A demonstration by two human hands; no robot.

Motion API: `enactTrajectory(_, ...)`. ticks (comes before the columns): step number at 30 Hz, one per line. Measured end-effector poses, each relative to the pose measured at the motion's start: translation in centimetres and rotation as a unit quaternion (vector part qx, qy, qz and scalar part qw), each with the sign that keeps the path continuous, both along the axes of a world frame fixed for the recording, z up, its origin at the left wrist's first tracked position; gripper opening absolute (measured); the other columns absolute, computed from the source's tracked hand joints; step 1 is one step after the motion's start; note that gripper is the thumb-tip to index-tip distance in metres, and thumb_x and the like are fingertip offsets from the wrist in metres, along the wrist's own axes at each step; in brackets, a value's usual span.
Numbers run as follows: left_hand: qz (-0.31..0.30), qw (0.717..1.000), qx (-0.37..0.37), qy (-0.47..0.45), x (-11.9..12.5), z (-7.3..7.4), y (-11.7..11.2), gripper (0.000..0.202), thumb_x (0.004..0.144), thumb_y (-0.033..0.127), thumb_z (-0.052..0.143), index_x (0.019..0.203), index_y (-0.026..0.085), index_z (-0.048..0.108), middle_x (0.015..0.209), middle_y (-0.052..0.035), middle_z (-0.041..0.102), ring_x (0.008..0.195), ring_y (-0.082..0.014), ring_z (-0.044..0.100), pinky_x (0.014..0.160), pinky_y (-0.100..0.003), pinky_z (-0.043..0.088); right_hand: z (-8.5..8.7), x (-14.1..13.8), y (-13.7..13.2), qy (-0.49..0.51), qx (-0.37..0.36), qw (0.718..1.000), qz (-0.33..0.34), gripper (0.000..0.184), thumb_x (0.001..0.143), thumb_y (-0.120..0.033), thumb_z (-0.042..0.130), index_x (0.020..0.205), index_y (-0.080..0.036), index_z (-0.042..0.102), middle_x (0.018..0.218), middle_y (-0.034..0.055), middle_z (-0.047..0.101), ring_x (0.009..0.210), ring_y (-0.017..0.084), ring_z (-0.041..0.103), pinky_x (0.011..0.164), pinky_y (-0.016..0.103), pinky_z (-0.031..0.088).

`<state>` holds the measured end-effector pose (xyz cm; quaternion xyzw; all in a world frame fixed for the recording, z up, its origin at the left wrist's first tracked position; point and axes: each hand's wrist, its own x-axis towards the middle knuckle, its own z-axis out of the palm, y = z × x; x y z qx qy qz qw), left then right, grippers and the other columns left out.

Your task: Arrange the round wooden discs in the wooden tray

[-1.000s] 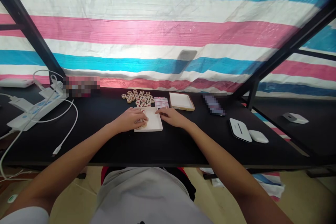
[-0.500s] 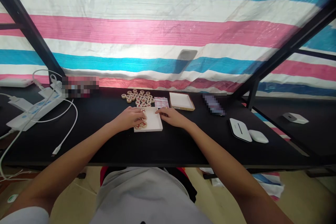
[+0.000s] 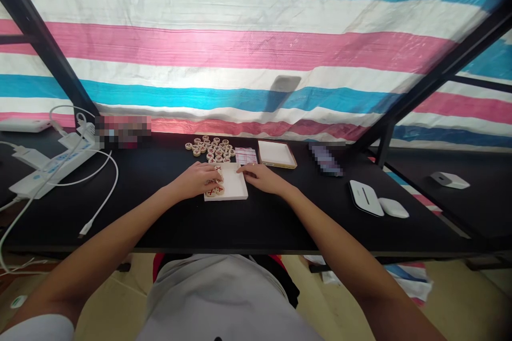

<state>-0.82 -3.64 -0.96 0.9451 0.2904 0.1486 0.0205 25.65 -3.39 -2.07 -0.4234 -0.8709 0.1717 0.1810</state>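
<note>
A shallow white box (image 3: 236, 197) sits on the black table in front of me. Inside its left part lie several Chinese chess pieces (image 3: 220, 190) with red characters. My left hand (image 3: 196, 178) reaches over the box's left wall, fingers spread and resting on these pieces, hiding some of them. At the opposite wall, my right hand (image 3: 264, 177) holds the box by its edge, with the index finger reaching over the rim. Behind the box is a loose cluster of more Chinese chess pieces (image 3: 216, 148), touched by neither hand.
A folded red-and-white paper (image 3: 246, 156) and a box lid (image 3: 277, 153) lie behind the box. Further right are a phone (image 3: 326, 160), a white flat device (image 3: 366, 198) and a white case (image 3: 394, 207). A power strip (image 3: 56, 170) with white cables occupies the left.
</note>
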Motion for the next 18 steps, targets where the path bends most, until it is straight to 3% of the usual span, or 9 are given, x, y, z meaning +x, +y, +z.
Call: enactTrajectory(18,0.002,1.000,-0.011,0.004,0.24,0.45,-0.55,0.027,0.092,0.040,0.048,0.100,0.021,0.066,0.102,-0.0044,0.069,0.104,-0.0200,0.059,0.078,-0.027,0.036,-0.22,0.06,0.07,0.002,0.000,1.000,0.000,0.030,0.086,-0.011,0.047,0.110,-0.016,0.064,0.081,0.0042,0.060,0.073,0.014,0.054,0.073,0.027,0.042)
